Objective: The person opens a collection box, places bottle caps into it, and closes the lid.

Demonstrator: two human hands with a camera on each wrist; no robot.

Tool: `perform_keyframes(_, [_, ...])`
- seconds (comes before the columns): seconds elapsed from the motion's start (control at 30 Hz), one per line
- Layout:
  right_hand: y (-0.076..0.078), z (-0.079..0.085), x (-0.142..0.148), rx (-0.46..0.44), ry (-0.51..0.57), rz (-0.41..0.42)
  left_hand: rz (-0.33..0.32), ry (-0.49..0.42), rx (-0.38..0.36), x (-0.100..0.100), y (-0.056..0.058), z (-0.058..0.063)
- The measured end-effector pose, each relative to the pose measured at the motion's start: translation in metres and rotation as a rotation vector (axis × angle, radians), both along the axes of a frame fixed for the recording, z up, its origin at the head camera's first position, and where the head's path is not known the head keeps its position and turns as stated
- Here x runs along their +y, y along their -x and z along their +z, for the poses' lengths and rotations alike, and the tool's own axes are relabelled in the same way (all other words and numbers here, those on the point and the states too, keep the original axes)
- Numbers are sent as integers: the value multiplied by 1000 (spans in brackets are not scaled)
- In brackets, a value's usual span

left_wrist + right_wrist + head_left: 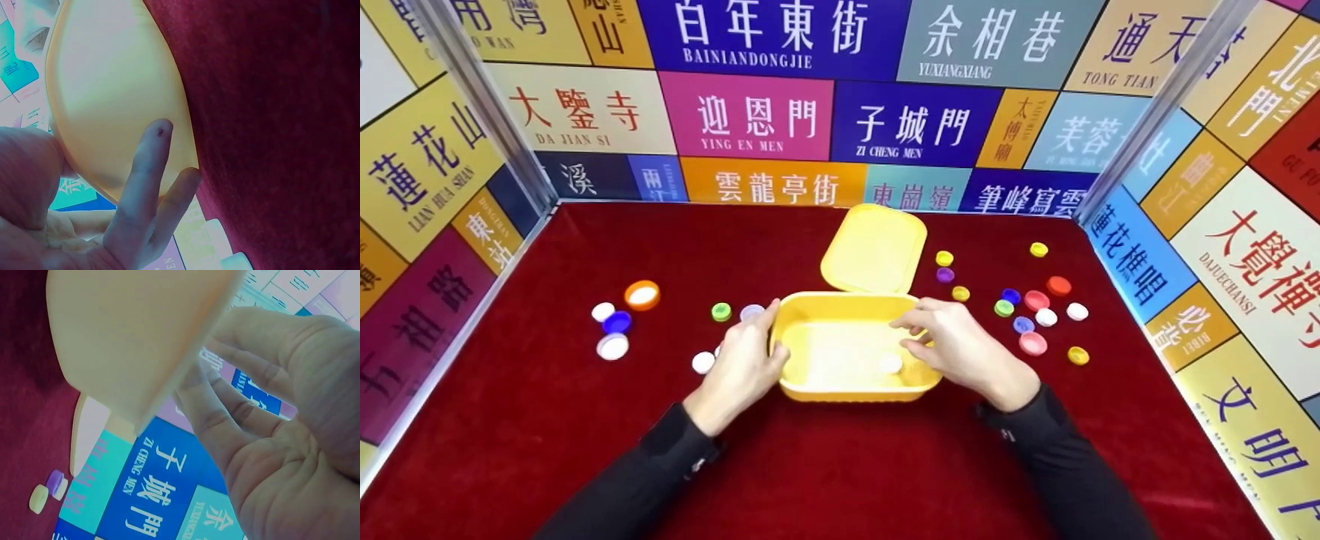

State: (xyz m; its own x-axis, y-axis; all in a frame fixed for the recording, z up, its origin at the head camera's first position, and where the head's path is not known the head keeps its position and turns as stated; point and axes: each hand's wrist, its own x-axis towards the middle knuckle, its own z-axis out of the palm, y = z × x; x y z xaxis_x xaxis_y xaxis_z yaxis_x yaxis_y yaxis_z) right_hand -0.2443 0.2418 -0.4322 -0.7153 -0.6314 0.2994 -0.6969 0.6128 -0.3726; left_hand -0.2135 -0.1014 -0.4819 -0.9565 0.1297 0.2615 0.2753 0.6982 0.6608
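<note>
A yellow plastic box (855, 394) stands lidless in the middle of the red cloth. My left hand (744, 358) grips its left wall, thumb over the rim; in the left wrist view, fingers (147, 169) lie along the outside of the box (112, 84). Over the right rim reaches my right hand (964, 349), its fingertips inside the box and apart from each other. Below them, a white bottle cap (891, 364) shows inside; whether it rests on the bottom I cannot tell. The right wrist view has the box wall (129, 337) partly hiding the fingertips.
Behind the box lies a yellow lid (876, 247). Coloured caps are scattered at right, including a red cap (1059, 286) and a purple cap (945, 275). On the left are an orange cap (643, 295) and a green cap (721, 312). Printed walls (750, 112) enclose the table.
</note>
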Motion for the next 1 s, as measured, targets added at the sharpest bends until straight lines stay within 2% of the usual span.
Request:
perform_keyframes(0.2, [2,12,16,32,67,-61,6,7,25,-2,-1,-1])
perform_keyframes(0.4, [-3,28,55,41,85,-175,1,12,19,-1,0,0])
perform_keyframes(0.53, [-8,25,87,86,38,-202,3,9,16,-1,0,0])
perform_keyframes(0.63, [-14,18,108,85,-17,-212,3,7,11,-1,0,0])
perform_keyframes(0.8, [-28,2,135,-37,-130,-250,5,4,3,0,0,0])
perform_keyframes(1.0, [-40,-10,150,-203,-221,-286,6,2,10,0,0,0])
